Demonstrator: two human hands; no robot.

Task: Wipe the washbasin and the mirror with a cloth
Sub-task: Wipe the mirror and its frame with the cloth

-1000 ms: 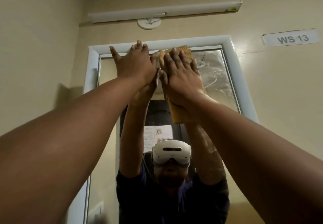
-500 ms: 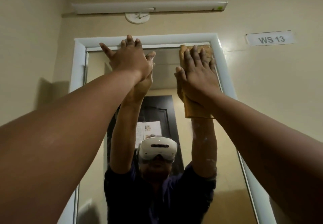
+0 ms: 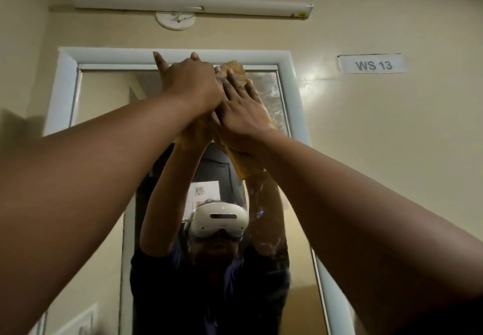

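— Up at the top of the mirror [image 3: 104, 94], what are your hands doing?

— Nearest me, my left hand [image 3: 192, 83] lies flat against the glass, fingers straight, gripping nothing. My right hand [image 3: 243, 104], just beside it, presses the orange cloth [image 3: 236, 69] flat against the glass near the white frame [image 3: 62, 86]; its fingers are straight too, not clenched.

— How much is done?

— Hard to say. Hazy smears show on the glass right of the cloth, so I judge the top needs more passes. Lower down it reflects me clearly. I can't see the washbasin at all.
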